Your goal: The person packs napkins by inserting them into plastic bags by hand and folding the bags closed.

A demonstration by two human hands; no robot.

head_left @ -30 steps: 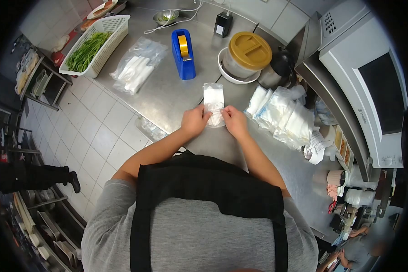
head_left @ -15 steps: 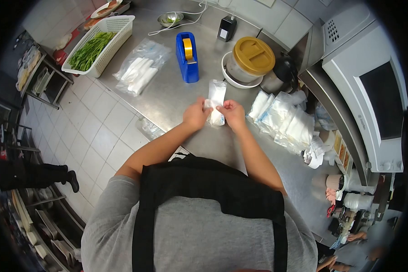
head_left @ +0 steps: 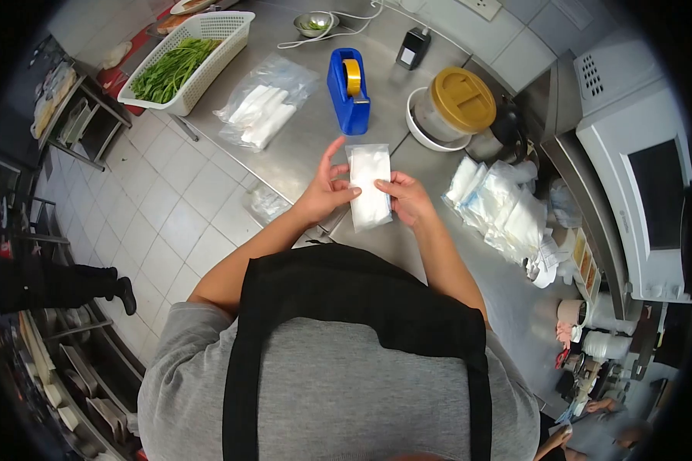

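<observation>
Nearest item, from where I stand: a flat white packet (head_left: 370,178) in a clear plastic sleeve, located between the fingers of both hands. The right hand (head_left: 410,197) pinches its right edge, thumb on top; the fingers beneath are largely hidden. The left hand (head_left: 324,196) has its fingers spread, index finger extended, thumb touching the left edge. No firm grip is evident on that side. Whether the packet's lower end touches the desk (head_left: 296,157) cannot be determined.

Principal risk: the packet swinging or slipping, caused by a hold that appears to rest mainly on the right fingers and by plastic that looks slick. Too hard a pinch there could crease the contents.

Just beyond the left fingertips: a blue tape dispenser (head_left: 349,100) carrying a roll of yellow tape (head_left: 352,77). Its near end stands close to the extended index finger; a careless reach could knock it.

To the right of the right fingers: a pile of white packets (head_left: 504,203), loosely overlapped. An outward sweep of the knuckles could set it sliding.

Beyond the right fingers: a lidded tub (head_left: 454,107) seated in a white bowl (head_left: 437,144). Contact judged unlikely.

Well beyond the left fingers, leftward: a plastic bag (head_left: 288,81) with white packets, then a basket (head_left: 214,75) of greens (head_left: 178,69) at the desk's edge. Its corner appears to overhang; a passing bump could tip it.
</observation>
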